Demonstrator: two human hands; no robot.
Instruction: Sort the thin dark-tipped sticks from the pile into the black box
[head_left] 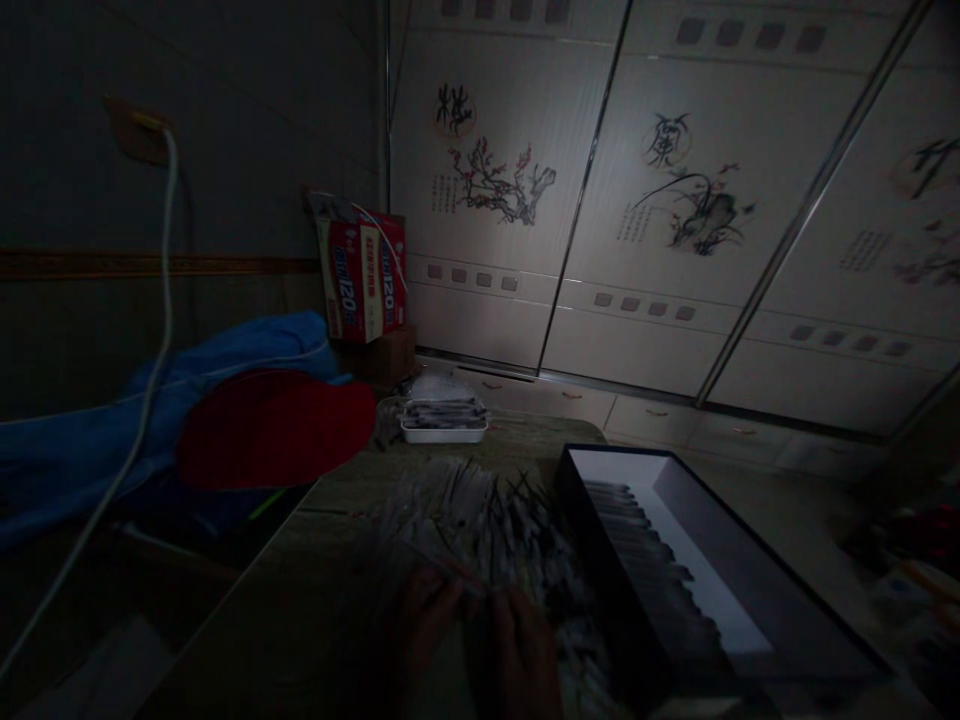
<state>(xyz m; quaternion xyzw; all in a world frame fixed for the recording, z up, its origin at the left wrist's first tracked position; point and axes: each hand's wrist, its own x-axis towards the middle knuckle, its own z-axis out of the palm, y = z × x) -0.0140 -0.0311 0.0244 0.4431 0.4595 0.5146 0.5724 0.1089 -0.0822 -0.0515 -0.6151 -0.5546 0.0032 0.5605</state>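
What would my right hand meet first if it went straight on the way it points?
Probably the loose pile of thin, dark strips just ahead of your right hand; dim light leaves the depth unclear.

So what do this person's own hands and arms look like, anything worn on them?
Ordinary human hands, with no gloves to be seen: the left hand and the right hand both show separate fingers. No markings stand out. The picture is too dark to tell about rings, a watch or sleeves, and the arms fade into shadow.
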